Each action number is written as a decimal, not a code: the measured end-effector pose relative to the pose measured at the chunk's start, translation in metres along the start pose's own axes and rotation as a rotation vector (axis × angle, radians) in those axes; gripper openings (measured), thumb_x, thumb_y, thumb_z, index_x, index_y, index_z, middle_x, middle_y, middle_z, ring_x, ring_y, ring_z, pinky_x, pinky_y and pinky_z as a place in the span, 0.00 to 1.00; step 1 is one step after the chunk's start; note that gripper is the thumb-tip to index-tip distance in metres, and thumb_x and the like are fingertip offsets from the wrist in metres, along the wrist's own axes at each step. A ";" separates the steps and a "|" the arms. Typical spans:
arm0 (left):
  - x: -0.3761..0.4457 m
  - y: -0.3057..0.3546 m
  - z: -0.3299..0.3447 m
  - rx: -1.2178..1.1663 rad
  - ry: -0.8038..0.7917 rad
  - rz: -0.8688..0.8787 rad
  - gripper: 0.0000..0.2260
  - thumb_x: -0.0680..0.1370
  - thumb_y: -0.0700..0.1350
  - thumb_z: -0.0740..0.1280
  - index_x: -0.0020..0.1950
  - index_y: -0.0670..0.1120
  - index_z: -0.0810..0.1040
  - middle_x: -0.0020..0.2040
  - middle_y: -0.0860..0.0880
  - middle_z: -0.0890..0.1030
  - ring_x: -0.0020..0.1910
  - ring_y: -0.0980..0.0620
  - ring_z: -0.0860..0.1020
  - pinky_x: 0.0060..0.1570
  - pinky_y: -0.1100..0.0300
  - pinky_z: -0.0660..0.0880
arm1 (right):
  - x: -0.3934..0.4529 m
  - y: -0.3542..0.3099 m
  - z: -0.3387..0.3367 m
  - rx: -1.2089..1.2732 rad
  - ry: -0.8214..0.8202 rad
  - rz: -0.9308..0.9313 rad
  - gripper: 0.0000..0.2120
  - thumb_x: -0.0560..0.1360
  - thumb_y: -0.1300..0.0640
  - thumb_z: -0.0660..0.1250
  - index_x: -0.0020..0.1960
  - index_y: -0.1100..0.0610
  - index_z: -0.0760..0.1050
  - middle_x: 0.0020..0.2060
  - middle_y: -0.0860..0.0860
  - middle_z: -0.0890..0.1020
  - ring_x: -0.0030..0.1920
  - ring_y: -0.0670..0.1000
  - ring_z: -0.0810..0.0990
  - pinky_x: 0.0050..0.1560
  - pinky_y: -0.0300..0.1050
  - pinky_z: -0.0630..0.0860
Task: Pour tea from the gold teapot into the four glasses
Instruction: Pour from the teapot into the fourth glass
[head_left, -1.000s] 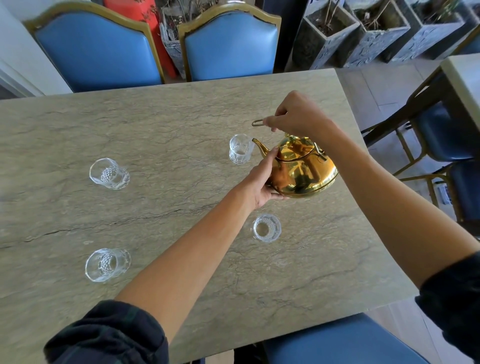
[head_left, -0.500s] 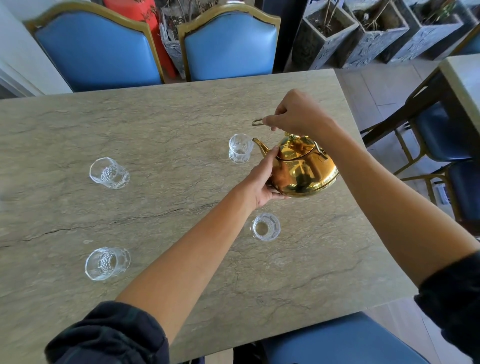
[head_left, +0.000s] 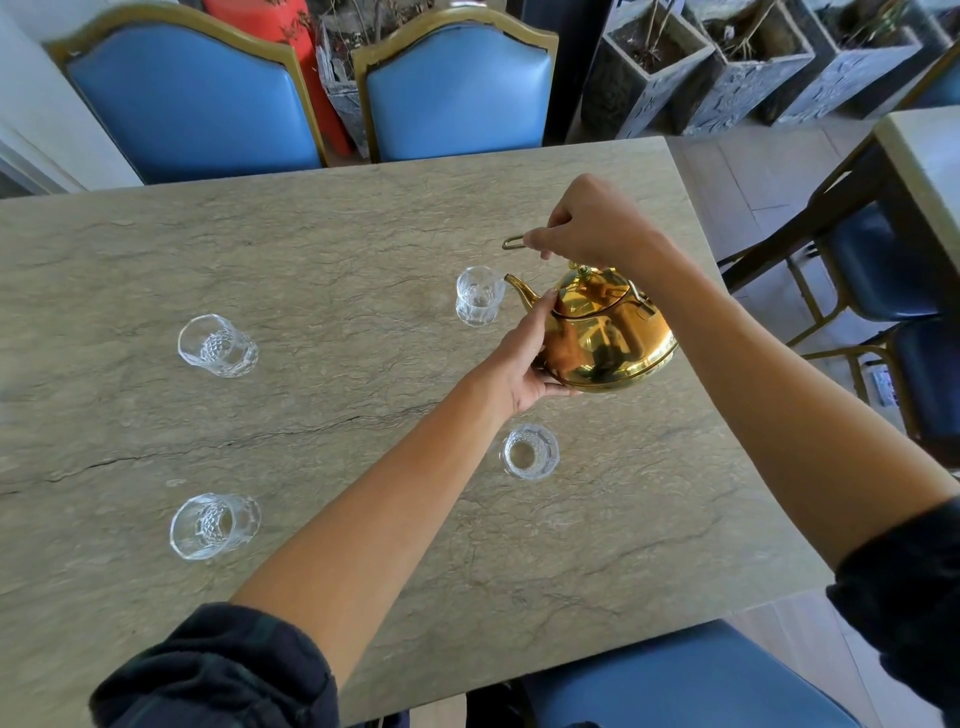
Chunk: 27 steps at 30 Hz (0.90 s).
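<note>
Four glasses wait; in my head view the gold teapot hangs right of centre, right hand gripping its handle, left hand cupping its belly. I'd tip slowly, spout over the far glass.
</note>
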<state>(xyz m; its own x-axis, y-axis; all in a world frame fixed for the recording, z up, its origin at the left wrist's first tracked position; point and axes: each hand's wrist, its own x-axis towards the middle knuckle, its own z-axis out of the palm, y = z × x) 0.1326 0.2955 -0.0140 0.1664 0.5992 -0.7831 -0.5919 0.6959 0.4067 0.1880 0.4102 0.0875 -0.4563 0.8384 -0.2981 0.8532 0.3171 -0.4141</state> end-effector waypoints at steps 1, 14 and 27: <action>-0.001 0.000 0.000 -0.002 -0.002 -0.001 0.36 0.80 0.66 0.68 0.80 0.46 0.67 0.76 0.34 0.73 0.73 0.32 0.75 0.66 0.31 0.76 | 0.000 0.000 0.000 -0.001 0.000 -0.001 0.15 0.79 0.48 0.71 0.46 0.59 0.87 0.29 0.48 0.79 0.27 0.45 0.70 0.31 0.37 0.66; -0.008 0.000 0.001 -0.018 -0.003 0.014 0.36 0.80 0.65 0.68 0.81 0.45 0.67 0.76 0.34 0.73 0.73 0.32 0.75 0.67 0.31 0.76 | -0.004 -0.006 -0.005 -0.017 -0.005 -0.006 0.15 0.79 0.48 0.72 0.46 0.60 0.87 0.28 0.47 0.77 0.27 0.45 0.69 0.30 0.37 0.65; -0.010 0.000 0.002 -0.011 -0.010 0.021 0.35 0.81 0.65 0.67 0.80 0.44 0.67 0.75 0.33 0.73 0.72 0.32 0.75 0.68 0.31 0.75 | -0.002 -0.006 -0.004 -0.020 0.004 -0.017 0.15 0.79 0.48 0.71 0.47 0.60 0.87 0.28 0.47 0.77 0.27 0.44 0.70 0.30 0.37 0.64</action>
<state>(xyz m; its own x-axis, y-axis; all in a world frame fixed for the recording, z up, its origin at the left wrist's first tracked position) 0.1321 0.2904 -0.0052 0.1615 0.6177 -0.7697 -0.6038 0.6787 0.4180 0.1851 0.4082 0.0940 -0.4700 0.8345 -0.2877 0.8501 0.3402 -0.4020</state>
